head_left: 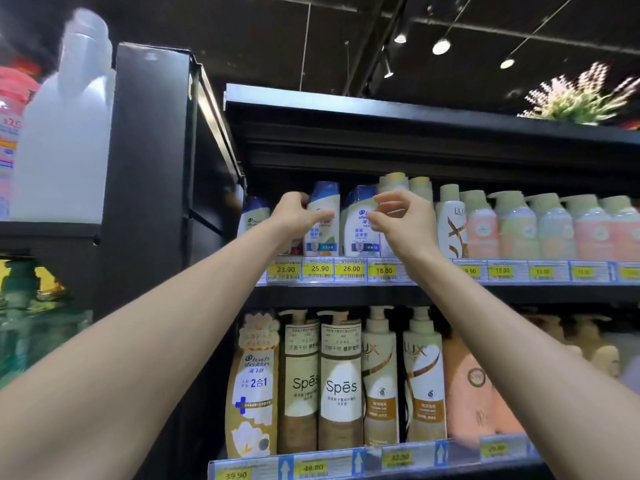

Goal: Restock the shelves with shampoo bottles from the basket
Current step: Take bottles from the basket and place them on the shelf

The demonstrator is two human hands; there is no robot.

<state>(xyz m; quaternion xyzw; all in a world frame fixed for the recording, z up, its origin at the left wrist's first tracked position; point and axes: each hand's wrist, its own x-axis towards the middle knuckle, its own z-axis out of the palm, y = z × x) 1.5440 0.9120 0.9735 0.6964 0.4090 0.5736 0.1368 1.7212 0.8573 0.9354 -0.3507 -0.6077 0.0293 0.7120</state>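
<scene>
Both my arms reach up to the upper shelf [381, 284]. My left hand [298, 216] is wrapped around a white shampoo bottle with a blue cap [323, 220], standing upright on the shelf above the 25.90 tag. A second white and blue bottle [356, 226] stands just right of it. My right hand [405, 220] hovers in front of that second bottle, fingers apart and curled, holding nothing. A third, smaller blue-capped bottle [252, 216] stands at the shelf's left end. The basket is out of view.
Cream and pink Lux pump bottles [519, 226] fill the upper shelf to the right. Tall Spes [341, 386] and Lux bottles stand on the shelf below. A black upright post [149, 174] borders the left, with a big white jug [69, 126] beyond it.
</scene>
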